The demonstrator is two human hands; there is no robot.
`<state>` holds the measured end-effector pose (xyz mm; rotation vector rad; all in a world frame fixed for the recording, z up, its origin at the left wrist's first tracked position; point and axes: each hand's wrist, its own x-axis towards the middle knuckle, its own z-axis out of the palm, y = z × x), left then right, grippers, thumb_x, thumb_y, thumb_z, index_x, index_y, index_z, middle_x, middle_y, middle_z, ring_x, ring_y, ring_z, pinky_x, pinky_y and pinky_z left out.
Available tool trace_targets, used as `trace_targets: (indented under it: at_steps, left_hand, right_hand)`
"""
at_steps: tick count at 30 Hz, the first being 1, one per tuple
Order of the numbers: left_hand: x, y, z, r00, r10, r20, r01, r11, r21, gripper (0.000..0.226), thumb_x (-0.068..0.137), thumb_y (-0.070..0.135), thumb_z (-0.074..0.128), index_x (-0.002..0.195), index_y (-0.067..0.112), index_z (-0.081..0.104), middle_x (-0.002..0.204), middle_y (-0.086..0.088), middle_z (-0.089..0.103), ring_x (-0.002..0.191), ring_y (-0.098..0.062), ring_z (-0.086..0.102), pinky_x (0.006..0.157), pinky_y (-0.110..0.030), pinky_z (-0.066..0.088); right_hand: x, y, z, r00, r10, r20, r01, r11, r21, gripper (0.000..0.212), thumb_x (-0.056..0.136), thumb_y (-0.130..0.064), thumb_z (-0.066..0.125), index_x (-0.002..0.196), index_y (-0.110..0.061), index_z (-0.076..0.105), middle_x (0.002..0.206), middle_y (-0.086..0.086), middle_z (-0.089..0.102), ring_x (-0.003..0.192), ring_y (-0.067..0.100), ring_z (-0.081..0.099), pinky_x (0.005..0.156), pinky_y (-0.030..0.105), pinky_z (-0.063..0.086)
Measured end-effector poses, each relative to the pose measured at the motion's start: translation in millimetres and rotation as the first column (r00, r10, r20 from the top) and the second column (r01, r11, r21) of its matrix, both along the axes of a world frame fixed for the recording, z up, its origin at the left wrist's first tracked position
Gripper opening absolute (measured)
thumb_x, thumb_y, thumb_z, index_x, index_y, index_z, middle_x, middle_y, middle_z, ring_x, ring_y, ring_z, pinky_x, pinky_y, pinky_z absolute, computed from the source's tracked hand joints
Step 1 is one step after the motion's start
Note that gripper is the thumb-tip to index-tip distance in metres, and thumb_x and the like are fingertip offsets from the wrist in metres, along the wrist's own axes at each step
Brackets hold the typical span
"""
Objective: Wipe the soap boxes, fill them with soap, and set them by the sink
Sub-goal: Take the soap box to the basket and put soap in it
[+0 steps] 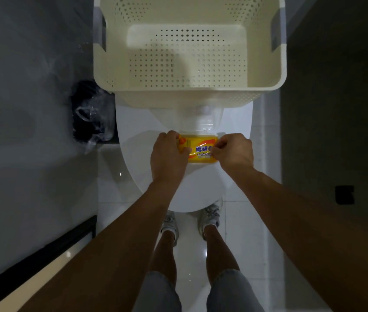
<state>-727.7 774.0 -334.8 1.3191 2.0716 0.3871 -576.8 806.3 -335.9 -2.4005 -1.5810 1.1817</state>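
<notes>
At mid-frame the left hand [169, 154] and right hand [234, 152] pinch the yellow soap packet [202, 152] from either end, fingers curled, above the closed white toilet lid [138, 158]; a cream perforated basket [189, 52] fills the upper frame.

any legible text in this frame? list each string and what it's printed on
"硫磺" in blue characters, on the yellow soap packet; a third character is cut off by the right hand.
"SulfurSo", white lettering beneath it on the same packet; the rest is hidden by the right hand.
Small print near the packet's left end, by the left hand: too blurred to read.
No other text is visible, including on the cream basket.
</notes>
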Motion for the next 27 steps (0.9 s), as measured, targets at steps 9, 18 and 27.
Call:
trace_targets:
  at_steps: [9, 18, 27]
  left_hand:
    - [-13.6, -9.1, 1.1, 0.996, -0.077, -0.055, 0.080, 0.994, 0.069, 0.032, 0.089, 0.023, 0.069, 0.119, 0.021, 0.060, 0.107, -0.003, 0.059, 0.092, -0.021, 0.062, 0.075, -0.039, 0.055]
    - [-26.2, 0.3, -2.0, 0.992, -0.128, 0.002, 0.127, 0.986, 0.112, 0.027, 0.086, 0.023, 0.071, 0.112, 0.020, 0.065, 0.108, -0.004, 0.057, 0.090, -0.021, 0.061, 0.076, -0.036, 0.053]
    - [-33.7, 31.0, 9.3, 0.986, -0.029, 0.166, 0.010, 0.994, 0.111, 0.036, 0.097, 0.014, 0.048, 0.131, 0.019, 0.061, 0.108, -0.005, 0.058, 0.095, -0.015, 0.054, 0.087, -0.025, 0.041]
  right_hand:
    - [4.5, -11.4, 2.4, 0.999, -0.023, -0.044, 0.026, 0.998, 0.051, 0.003, 0.087, -0.019, 0.073, 0.090, -0.018, 0.073, 0.088, 0.002, 0.073, 0.083, 0.018, 0.067, 0.075, 0.028, 0.054]
    - [9.2, -5.2, 7.7, 0.987, -0.086, -0.138, 0.108, 0.980, 0.166, 0.017, 0.090, -0.011, 0.067, 0.099, -0.023, 0.061, 0.095, -0.004, 0.064, 0.090, 0.017, 0.066, 0.080, 0.029, 0.055]
    - [11.4, 10.3, 12.3, 0.913, -0.171, -0.370, 0.219, 0.971, 0.091, 0.049, 0.090, 0.001, 0.060, 0.129, -0.028, 0.060, 0.111, -0.012, 0.062, 0.101, 0.011, 0.062, 0.096, 0.032, 0.053]
